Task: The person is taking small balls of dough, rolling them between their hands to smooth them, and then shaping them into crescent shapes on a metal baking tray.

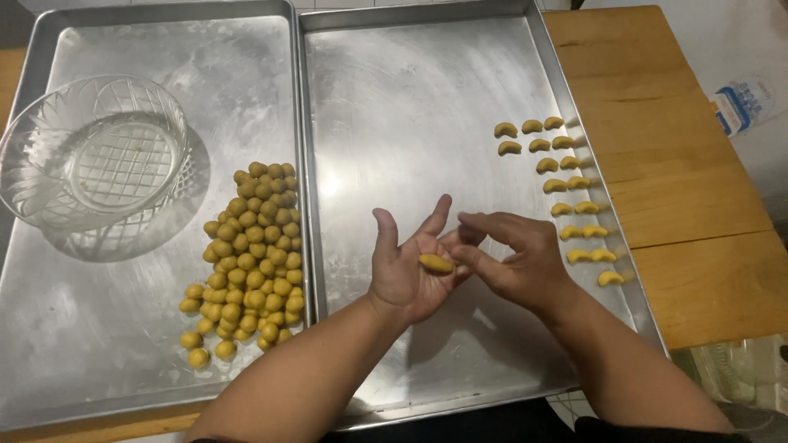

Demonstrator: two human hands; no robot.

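I see early progress: about fifteen crescents (pixel 566 187) on the right tray (pixel 410 98), big ball pile (pixel 250 262) left, hands together: left hand (pixel 406 267) cradles a dough piece (pixel 436 263), right hand (pixel 517 254) pinching it.

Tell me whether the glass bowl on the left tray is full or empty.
Empty. The glass bowl stands upright on the left tray, and its patterned bottom shows clearly through, with no dough inside.

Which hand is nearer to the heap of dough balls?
Left. The left hand is just right of the dough balls; the right hand is farther right.
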